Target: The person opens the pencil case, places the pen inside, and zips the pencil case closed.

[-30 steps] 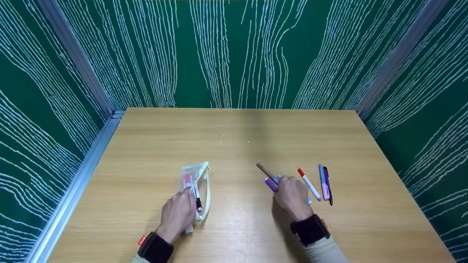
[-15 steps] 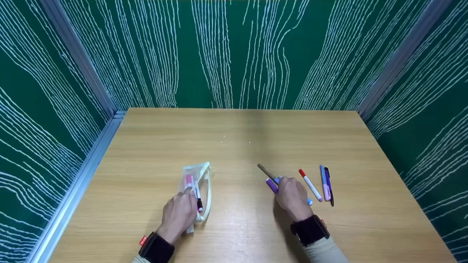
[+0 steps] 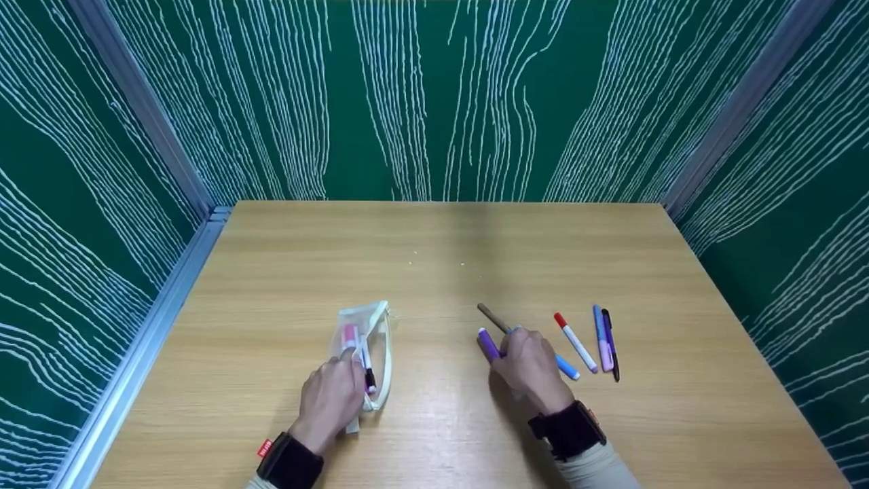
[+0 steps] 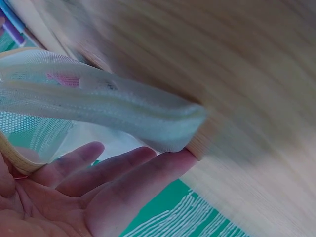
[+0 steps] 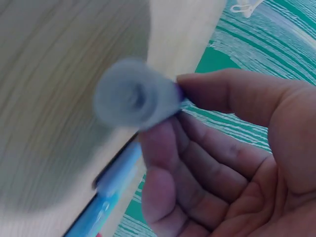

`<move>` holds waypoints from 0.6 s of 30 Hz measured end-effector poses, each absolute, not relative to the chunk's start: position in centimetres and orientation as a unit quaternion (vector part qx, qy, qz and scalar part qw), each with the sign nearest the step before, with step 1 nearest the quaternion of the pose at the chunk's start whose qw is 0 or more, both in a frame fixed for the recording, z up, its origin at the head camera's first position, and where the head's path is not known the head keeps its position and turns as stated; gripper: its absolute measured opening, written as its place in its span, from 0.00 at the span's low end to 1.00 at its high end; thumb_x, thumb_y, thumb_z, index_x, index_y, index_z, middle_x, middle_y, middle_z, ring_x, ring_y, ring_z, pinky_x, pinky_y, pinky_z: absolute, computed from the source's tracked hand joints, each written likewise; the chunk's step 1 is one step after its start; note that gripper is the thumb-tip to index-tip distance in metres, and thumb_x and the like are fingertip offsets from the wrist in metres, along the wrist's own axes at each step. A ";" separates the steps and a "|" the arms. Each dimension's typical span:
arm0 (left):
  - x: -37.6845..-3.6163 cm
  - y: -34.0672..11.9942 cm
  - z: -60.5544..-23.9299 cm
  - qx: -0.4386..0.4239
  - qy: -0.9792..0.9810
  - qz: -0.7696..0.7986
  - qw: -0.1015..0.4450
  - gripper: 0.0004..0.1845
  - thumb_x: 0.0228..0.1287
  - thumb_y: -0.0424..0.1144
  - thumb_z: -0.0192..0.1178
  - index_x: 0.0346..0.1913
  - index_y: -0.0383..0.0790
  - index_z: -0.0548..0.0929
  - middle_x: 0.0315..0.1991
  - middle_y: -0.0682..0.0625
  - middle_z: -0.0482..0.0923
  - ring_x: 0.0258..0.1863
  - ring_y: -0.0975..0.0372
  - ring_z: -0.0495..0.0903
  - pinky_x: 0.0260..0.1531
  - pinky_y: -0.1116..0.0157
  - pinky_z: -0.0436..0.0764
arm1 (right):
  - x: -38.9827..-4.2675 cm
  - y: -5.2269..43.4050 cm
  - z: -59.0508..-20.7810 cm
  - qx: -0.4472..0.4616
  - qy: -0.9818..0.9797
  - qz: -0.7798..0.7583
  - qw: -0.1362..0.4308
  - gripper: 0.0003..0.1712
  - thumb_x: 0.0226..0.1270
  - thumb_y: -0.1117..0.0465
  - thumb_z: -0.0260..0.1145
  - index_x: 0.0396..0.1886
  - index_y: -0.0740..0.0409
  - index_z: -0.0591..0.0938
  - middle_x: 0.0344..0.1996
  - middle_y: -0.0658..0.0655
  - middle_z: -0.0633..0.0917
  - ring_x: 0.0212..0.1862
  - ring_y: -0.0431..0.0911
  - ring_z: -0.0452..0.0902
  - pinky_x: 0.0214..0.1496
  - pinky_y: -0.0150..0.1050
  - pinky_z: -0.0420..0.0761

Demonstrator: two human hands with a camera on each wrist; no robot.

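Observation:
My left hand (image 3: pixel 333 394) grips the near side of a whitish mesh pencil case (image 3: pixel 352 316), its zip opening facing right. Through the mesh show a pink marker (image 3: pixel 349 334) and a black-ended marker (image 3: pixel 368 373). In the left wrist view, fingers (image 4: pixel 133 190) lie against the mesh. My right hand (image 3: pixel 533 372) pinches a thick purple-capped marker (image 3: pixel 488 343) between thumb and fingers. Its round grey end (image 5: pixel 131 96) faces the right wrist camera. Beside that hand lie a brown pen (image 3: pixel 493 317) and a blue marker (image 3: pixel 567 368), both partly hidden by it.
Further right on the wooden table (image 3: pixel 434 238) lie a red-capped white marker (image 3: pixel 576 344), a blue-and-pink marker (image 3: pixel 602 339) and a dark purple pen (image 3: pixel 610 345). Small white specks dot the tabletop. Green panels (image 3: pixel 380 170) with white lines stand behind and at both sides.
My right hand has shifted slightly left with the purple marker, which has come away from the other pens. More of the blue marker is uncovered. My left hand stays on the case.

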State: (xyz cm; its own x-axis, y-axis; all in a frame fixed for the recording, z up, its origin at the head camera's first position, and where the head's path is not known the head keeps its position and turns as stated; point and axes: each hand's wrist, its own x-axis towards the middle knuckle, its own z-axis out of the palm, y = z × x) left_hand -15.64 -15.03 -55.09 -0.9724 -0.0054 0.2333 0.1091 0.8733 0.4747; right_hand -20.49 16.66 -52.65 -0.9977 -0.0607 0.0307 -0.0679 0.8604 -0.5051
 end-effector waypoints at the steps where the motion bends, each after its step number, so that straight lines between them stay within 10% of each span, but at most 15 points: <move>1: -15.6 -15.0 -55.1 -0.025 -0.961 -0.251 0.111 0.12 0.77 0.38 0.47 0.40 0.37 0.80 0.22 0.47 0.73 0.18 0.56 0.72 0.19 0.54 0.75 | -20.4 16.4 -52.6 0.036 -0.961 0.274 0.007 0.25 0.64 0.57 0.74 0.08 0.51 0.77 0.05 0.45 0.73 0.10 0.40 0.72 0.17 0.36 0.70; 4: -15.6 -15.1 -55.0 -0.023 -0.962 -0.252 0.107 0.12 0.77 0.39 0.48 0.41 0.37 0.80 0.22 0.46 0.74 0.17 0.55 0.73 0.19 0.54 0.75 | -20.3 15.4 -52.4 0.051 -0.949 0.312 0.008 0.24 0.65 0.52 0.75 0.10 0.52 0.81 0.04 0.43 0.74 0.08 0.37 0.73 0.18 0.40 0.76; 9: -15.5 -15.0 -55.0 -0.022 -0.961 -0.252 0.110 0.12 0.77 0.39 0.47 0.43 0.37 0.81 0.24 0.44 0.77 0.19 0.51 0.77 0.20 0.51 0.77 | -20.2 13.6 -52.3 0.084 -0.927 0.365 0.010 0.11 0.59 0.57 0.79 0.20 0.53 0.88 0.11 0.44 0.82 0.14 0.36 0.78 0.48 0.51 0.85; 18: -15.6 -15.0 -54.9 -0.022 -0.958 -0.266 0.109 0.13 0.79 0.40 0.46 0.41 0.38 0.80 0.23 0.44 0.77 0.19 0.51 0.78 0.19 0.52 0.76 | -20.1 9.6 -51.9 0.066 -0.865 0.494 -0.056 0.03 0.57 0.67 0.76 0.30 0.62 0.89 0.22 0.52 0.88 0.23 0.43 0.86 0.26 0.35 0.85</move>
State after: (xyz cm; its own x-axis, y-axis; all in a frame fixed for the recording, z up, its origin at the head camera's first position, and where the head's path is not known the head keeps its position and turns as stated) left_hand -15.59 -14.98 -54.92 -0.9753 -0.0163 0.2204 0.0996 0.8579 0.5041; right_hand -20.14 9.61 -51.93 -0.9851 -0.1690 -0.0319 -0.0584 0.5033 -0.8622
